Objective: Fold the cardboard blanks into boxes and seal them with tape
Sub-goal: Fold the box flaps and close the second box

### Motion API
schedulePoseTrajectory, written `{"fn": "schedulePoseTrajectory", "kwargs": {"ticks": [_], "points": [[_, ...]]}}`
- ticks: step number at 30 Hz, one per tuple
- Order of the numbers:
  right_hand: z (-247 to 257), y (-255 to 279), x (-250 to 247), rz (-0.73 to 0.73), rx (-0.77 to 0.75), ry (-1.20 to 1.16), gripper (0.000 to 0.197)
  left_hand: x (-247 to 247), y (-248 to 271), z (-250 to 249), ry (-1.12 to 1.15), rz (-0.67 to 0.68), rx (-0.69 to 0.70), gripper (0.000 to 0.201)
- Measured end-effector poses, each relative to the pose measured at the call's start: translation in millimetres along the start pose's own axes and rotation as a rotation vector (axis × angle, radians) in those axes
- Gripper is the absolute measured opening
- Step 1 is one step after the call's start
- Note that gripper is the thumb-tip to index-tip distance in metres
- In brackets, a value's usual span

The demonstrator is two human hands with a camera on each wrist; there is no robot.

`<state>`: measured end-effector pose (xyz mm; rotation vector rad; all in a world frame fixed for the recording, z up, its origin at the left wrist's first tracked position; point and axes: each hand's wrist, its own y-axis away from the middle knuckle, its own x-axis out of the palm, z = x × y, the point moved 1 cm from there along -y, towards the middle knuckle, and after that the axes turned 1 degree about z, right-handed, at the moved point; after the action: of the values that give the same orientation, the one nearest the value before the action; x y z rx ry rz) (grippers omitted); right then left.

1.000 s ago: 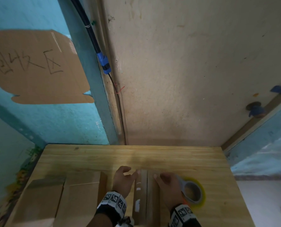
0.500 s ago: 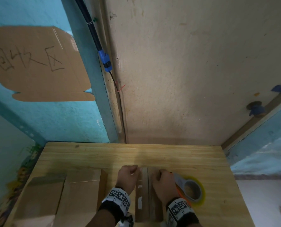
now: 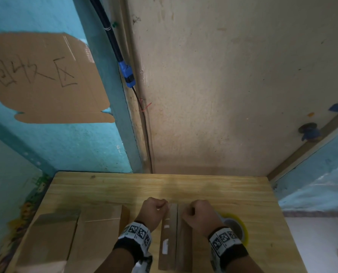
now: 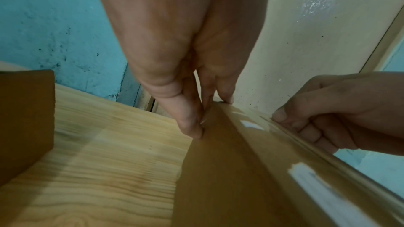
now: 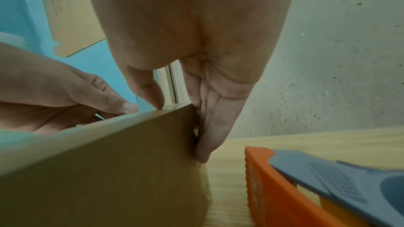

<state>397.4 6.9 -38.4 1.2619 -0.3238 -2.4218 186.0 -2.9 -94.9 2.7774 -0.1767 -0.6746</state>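
A narrow brown cardboard box (image 3: 169,233) stands on the wooden table (image 3: 203,186), with shiny clear tape along its top seam. My left hand (image 3: 154,210) grips its far left corner, thumb on top and fingers curled down the end face (image 4: 196,123). My right hand (image 3: 197,213) grips the far right corner the same way, fingers curled down the box's side (image 5: 205,127). The box (image 4: 229,170) runs toward me between both wrists. A tape dispenser (image 3: 233,227) with a yellowish roll lies just right of my right hand; its orange and grey body (image 5: 284,187) sits close by.
Two folded cardboard boxes (image 3: 97,233) (image 3: 50,239) stand at the table's left front. A beige wall and a blue wall rise behind the table's far edge. A cardboard sign (image 3: 46,79) hangs on the blue wall. Bare wood lies beyond the hands.
Both hands have curled from loosely spread fingers into a grip on the box's far end. The box and dispenser stay where they were.
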Motion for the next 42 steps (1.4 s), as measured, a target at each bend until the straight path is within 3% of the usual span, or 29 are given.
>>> {"fn": "schedulePoseTrajectory", "kwargs": {"ticks": [10, 17, 33, 42], "points": [[7.9, -7.8, -2.7, 0.076, -0.022, 0.128, 0.065, -4.0, -0.6, 1.1, -0.076, 0.026, 0.088, 0.027], [10.6, -8.4, -5.1, 0.061, -0.051, 0.232, 0.029, 0.2, -1.7, 0.1, -0.026, 0.003, 0.048, 0.03], [2.5, -17.3, 7.7, 0.053, -0.116, 0.299, 0.025, 2.1, -1.2, -5.7, -0.148, -0.025, -0.017, 0.021], [9.9, -14.2, 8.8, 0.1, -0.122, 0.355, 0.019, -0.1, 4.8, -8.7, -0.276, -0.007, 0.055, 0.029]]}}
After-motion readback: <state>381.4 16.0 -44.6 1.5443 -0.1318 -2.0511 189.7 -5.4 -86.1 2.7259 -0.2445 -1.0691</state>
